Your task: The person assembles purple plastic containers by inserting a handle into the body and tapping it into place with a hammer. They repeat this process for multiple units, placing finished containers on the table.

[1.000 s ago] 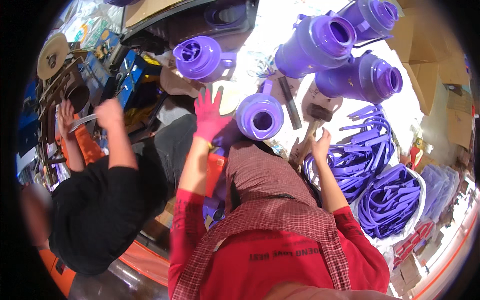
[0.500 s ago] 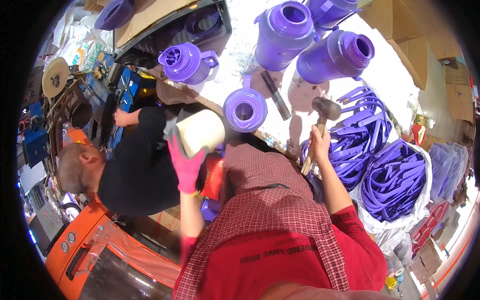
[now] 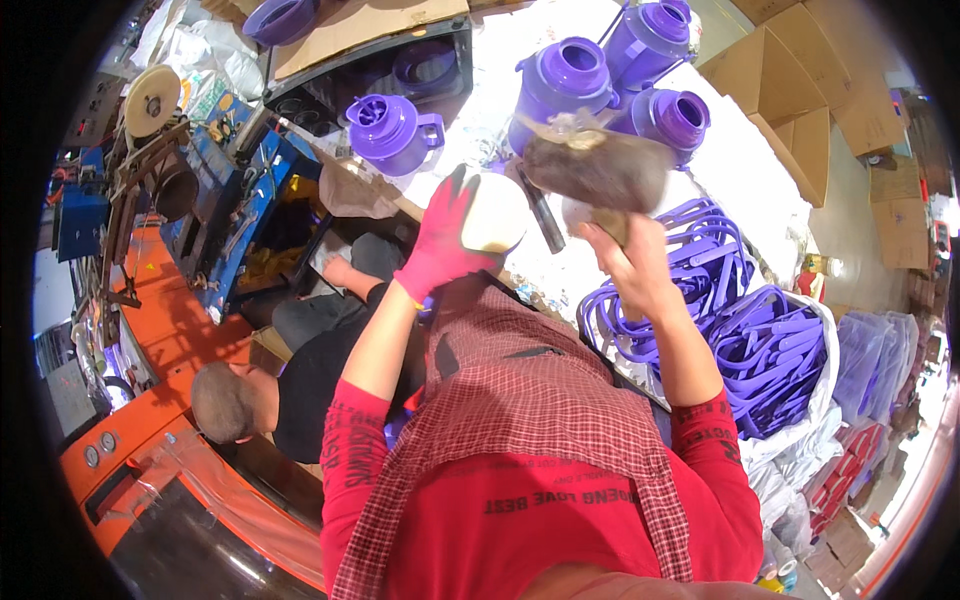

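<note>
My left hand (image 3: 450,232), in a pink glove with dark fingertips, grips a cream-coloured cylindrical piece (image 3: 497,215) over the near edge of the white table. What lies beneath that piece is hidden. My bare right hand (image 3: 632,265) is closed round the handle of a mallet (image 3: 595,172), whose large dark head is lifted and blurred by motion. Below the mallet head, a dark rod (image 3: 543,215) lies on the table. Farther back stand a small purple jug with a handle (image 3: 385,135) and several larger purple jug bodies (image 3: 562,78).
Purple handle strips (image 3: 700,260) pile up at the table's right, with more in a white sack (image 3: 832,375). An open cardboard box (image 3: 770,80) stands at far right. On the left, a co-worker in black (image 3: 330,400) bends beside a blue machine (image 3: 240,215); orange equipment (image 3: 120,440) is nearer.
My left hand has brought the cream piece rightward to the table edge, where a purple jug showed before. The mallet has risen and swung left. The co-worker appears lower in view.
</note>
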Demonstrator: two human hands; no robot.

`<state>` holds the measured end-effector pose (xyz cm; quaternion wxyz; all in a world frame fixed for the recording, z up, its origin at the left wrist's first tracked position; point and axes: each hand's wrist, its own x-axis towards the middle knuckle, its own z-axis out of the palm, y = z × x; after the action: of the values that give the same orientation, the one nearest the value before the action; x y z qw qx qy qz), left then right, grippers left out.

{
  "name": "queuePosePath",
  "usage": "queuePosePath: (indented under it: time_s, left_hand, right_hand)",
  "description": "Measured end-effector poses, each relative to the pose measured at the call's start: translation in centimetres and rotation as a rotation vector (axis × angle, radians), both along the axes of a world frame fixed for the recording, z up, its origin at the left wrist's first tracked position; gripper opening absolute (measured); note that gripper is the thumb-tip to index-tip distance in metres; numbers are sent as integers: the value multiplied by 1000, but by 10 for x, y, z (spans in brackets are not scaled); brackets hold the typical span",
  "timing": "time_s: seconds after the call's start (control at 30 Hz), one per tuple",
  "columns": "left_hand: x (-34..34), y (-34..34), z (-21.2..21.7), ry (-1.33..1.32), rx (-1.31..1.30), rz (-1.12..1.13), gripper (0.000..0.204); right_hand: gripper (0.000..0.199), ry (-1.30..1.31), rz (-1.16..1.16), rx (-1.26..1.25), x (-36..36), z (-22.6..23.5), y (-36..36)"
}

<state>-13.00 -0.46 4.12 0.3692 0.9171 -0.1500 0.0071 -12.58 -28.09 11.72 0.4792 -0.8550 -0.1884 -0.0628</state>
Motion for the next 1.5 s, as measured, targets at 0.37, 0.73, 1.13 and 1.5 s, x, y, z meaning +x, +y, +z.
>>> queuePosePath:
  time_s: [0.37,0.73,1.13,1.5]
  left_hand:
    - [-5,8,-39,-23,-193,-35,112]
    - [-8,6,-22,114,-419,53,117]
    - [23,-26,35,-3,385,-76,106]
    - [37,105,-61,115,-64,573,91]
  right_hand:
    - [36,98,218,-304,-13,-21,57]
    - [37,393,151,-467,-25,-57,53]
    - [67,403,-637,-347,-44,-262,-40]
    - [19,624,-612,35,-159,-235,-88]
